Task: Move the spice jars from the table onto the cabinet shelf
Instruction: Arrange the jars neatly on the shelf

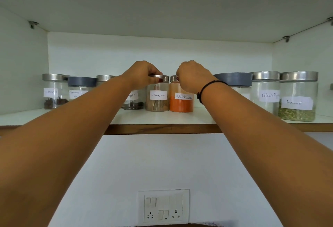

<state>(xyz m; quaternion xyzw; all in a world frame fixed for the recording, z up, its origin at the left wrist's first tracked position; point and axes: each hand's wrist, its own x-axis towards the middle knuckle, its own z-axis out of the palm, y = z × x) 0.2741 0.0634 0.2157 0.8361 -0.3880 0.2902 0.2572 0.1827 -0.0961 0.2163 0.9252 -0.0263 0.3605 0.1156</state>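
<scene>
Two small spice jars stand side by side on the white cabinet shelf [162, 118]. The cinnamon jar [157, 100] holds brown powder. The red chilli powder jar [181, 103] holds orange powder. My left hand [142, 74] grips the silver lid of the cinnamon jar from above. My right hand [192, 77] closes over the lid of the red chilli powder jar. Both jars rest upright on the shelf, touching each other.
Other labelled jars line the shelf: cloves [53, 91], garam masala [80, 87] and a pepper jar [133, 100] on the left; a grey-lidded jar [234, 79], black pepper [265, 91] and fennel [297, 98] on the right. A switch and socket plate [163, 207] sits on the wall below.
</scene>
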